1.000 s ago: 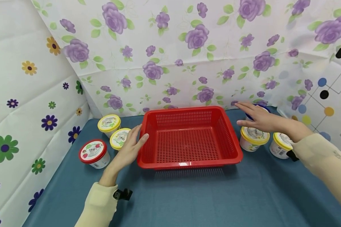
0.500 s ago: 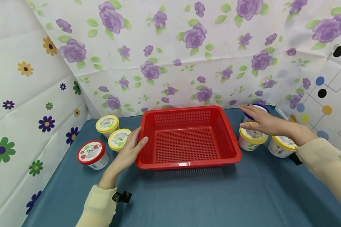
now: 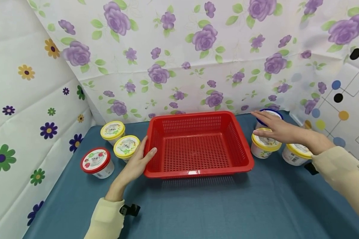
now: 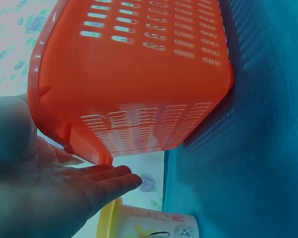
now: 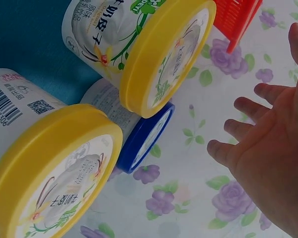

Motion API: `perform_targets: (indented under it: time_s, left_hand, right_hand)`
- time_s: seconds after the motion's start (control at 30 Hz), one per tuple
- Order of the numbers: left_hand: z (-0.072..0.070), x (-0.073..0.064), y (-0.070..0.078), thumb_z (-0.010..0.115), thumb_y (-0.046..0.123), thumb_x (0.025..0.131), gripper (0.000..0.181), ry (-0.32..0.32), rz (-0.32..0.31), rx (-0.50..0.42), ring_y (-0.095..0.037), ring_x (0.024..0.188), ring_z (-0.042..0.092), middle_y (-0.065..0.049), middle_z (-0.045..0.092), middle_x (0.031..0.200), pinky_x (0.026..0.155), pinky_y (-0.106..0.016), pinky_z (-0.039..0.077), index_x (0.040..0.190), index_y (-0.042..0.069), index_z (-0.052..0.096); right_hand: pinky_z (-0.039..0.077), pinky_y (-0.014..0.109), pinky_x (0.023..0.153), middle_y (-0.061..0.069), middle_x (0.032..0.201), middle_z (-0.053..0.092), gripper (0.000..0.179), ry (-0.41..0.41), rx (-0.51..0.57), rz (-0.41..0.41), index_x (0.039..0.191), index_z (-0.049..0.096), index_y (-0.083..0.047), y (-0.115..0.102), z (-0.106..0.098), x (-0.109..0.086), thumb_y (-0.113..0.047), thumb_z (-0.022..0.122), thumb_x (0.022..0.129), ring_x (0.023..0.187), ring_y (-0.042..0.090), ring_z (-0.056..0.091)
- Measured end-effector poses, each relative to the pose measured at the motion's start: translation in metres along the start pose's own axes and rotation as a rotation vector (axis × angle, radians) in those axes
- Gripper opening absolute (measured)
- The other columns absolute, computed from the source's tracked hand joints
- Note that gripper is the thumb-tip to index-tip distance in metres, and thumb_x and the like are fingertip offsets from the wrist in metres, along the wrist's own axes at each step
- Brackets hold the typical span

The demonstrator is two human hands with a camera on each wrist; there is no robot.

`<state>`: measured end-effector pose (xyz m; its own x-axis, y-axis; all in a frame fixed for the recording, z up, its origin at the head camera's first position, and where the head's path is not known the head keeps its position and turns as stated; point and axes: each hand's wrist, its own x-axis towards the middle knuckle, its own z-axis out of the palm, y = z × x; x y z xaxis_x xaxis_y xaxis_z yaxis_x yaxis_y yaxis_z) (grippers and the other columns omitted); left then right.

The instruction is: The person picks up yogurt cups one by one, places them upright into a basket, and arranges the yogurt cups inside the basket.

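Observation:
A red perforated plastic basket [image 3: 197, 152] stands on the blue cloth. My left hand [image 3: 133, 167] is at its left rim, thumb over the edge and fingers fairly straight along the outside; the left wrist view shows those fingers [image 4: 109, 181] just below the rim. Close beside them is a yellow-lidded tub [image 3: 126, 146]. My right hand [image 3: 284, 131] hovers with outstretched fingers over a second yellow-lidded tub [image 3: 266, 147], holding nothing. Behind that is a blue-lidded tub [image 5: 146, 139], and under the right wrist another yellow-lidded tub [image 5: 54, 173].
On the left stand a red-lidded tub [image 3: 97, 162] and another yellow-lidded tub [image 3: 112, 131]. A flowered sheet [image 3: 182, 59] hangs right behind the basket. Patterned sheets border the left and right sides of the blue cloth [image 3: 203, 209].
The head view has shifted slightly. My left hand has moved a little right, its thumb reaching further over the basket rim. My right hand has drawn slightly right, still above the tubs.

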<state>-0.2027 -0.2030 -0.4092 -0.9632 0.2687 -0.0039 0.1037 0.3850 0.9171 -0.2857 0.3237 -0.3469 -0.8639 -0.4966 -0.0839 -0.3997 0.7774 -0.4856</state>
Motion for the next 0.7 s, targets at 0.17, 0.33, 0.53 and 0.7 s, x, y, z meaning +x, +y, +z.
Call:
perform_targets:
  time_s: [0.17, 0.33, 0.53, 0.7]
  left_hand:
    - [-0.0001, -0.0008, -0.0016, 0.054, 0.035, 0.109, 0.08, -0.02, -0.002, -0.06, -0.045, 0.136, 0.049, -0.021, 0.032, 0.161, 0.095, -0.052, 0.057, 0.168, 0.017, 0.003]
    - [-0.0017, -0.0006, -0.0028, 0.054, 0.038, 0.109, 0.084, -0.013, -0.05, -0.081, -0.044, 0.139, 0.047, -0.019, 0.029, 0.164, 0.097, -0.052, 0.056, 0.168, 0.019, -0.002]
    - [-0.0034, 0.0026, -0.0062, 0.053, 0.042, 0.109, 0.087, 0.0, -0.093, -0.093, -0.041, 0.141, 0.045, -0.017, 0.025, 0.168, 0.099, -0.052, 0.055, 0.168, 0.02, -0.007]
    - [-0.0033, 0.0068, -0.0101, 0.052, 0.039, 0.109, 0.083, -0.021, -0.087, -0.155, -0.044, 0.136, 0.051, -0.018, 0.031, 0.164, 0.096, -0.051, 0.056, 0.168, 0.022, -0.004]
  right_hand:
    - [0.019, 0.082, 0.11, 0.026, 0.169, 0.015, 0.086, 0.005, -0.003, -0.013, 0.166, 0.019, -0.008, 0.0006, 0.0002, -0.0017, -0.036, 0.068, 0.101, 0.153, 0.052, 0.01]
    - [0.017, 0.081, 0.11, 0.026, 0.169, 0.014, 0.085, 0.005, 0.002, -0.012, 0.166, 0.02, -0.008, -0.0008, -0.0011, -0.0035, -0.036, 0.067, 0.102, 0.154, 0.051, 0.009]
    - [0.019, 0.081, 0.11, 0.026, 0.169, 0.015, 0.084, 0.015, 0.002, -0.013, 0.166, 0.021, -0.008, 0.0015, -0.0003, -0.0047, -0.033, 0.068, 0.101, 0.153, 0.051, 0.012]
    - [0.02, 0.082, 0.109, 0.027, 0.168, 0.015, 0.085, 0.006, 0.002, -0.013, 0.166, 0.019, -0.008, 0.0035, -0.0012, -0.0074, -0.035, 0.068, 0.102, 0.153, 0.053, 0.011]
